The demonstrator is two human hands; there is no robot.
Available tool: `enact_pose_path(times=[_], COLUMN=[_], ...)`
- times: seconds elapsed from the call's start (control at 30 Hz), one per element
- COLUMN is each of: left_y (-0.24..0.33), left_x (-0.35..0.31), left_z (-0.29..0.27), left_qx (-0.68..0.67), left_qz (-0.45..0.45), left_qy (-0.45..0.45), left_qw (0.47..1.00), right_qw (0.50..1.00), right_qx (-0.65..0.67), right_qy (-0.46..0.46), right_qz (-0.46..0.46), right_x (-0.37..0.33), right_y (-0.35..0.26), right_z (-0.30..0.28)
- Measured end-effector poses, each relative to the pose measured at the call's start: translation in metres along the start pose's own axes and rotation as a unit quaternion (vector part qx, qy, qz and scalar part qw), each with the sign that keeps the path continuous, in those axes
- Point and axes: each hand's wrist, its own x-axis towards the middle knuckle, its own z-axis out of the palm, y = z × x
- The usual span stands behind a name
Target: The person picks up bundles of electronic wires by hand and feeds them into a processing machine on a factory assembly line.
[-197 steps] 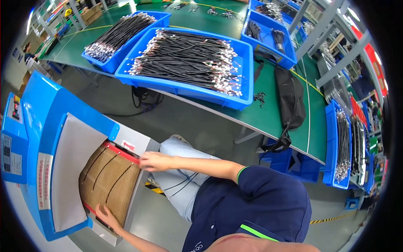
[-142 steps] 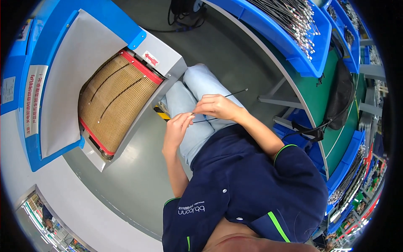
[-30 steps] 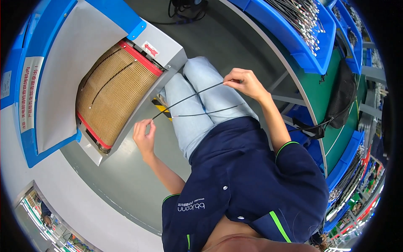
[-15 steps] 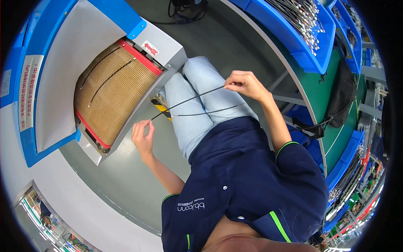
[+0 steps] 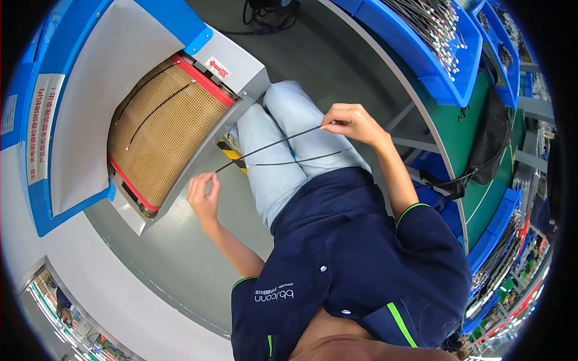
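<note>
A thin black cable [image 5: 268,146] stretches above my lap between my two hands. My left hand [image 5: 203,195] pinches its lower-left end between thumb and finger. At the other end, my right hand [image 5: 352,123] closes around the cable near its tip. A second black cable [image 5: 301,161] with a light tip lies across my thighs, just below the held one. On the brown mesh conveyor belt [image 5: 180,117] of the machine to the left rest two more dark cables, one of them a long curved cable [image 5: 155,109] with a pale end.
The oven-like machine has a blue and white hood [image 5: 90,120] over its belt. A blue bin [image 5: 421,51] full of cables stands on the green table [image 5: 481,201] at the right, with a black mesh pouch [image 5: 490,135] near it. Another blue bin [image 5: 497,234] holds dark cables.
The cables on the belt have shifted slightly farther into the machine. Both hands keep the same hold on the cable and have barely moved.
</note>
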Motion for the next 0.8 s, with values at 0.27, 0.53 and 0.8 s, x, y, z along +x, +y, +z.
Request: enact_pose_path(times=[0.27, 0.53, 0.8], left_y=[-0.006, -0.024, -0.082], left_x=[0.001, 0.011, 0.053], left_z=[-0.003, -0.017, -0.093], left_qx=[-0.004, 0.001, 0.027], left_qz=[-0.001, 0.007, 0.002], left_qy=[0.005, 0.014, 0.047], left_qw=[1.0, 1.0, 0.999], right_qw=[1.0, 0.998, 0.989], right_qx=[0.023, 0.028, -0.084], right_qy=[-0.001, -0.058, -0.003], right_qz=[0.016, 0.012, -0.118], right_x=[0.002, 0.023, 0.101], right_y=[0.001, -0.013, -0.06], right_z=[0.009, 0.014, 0.061])
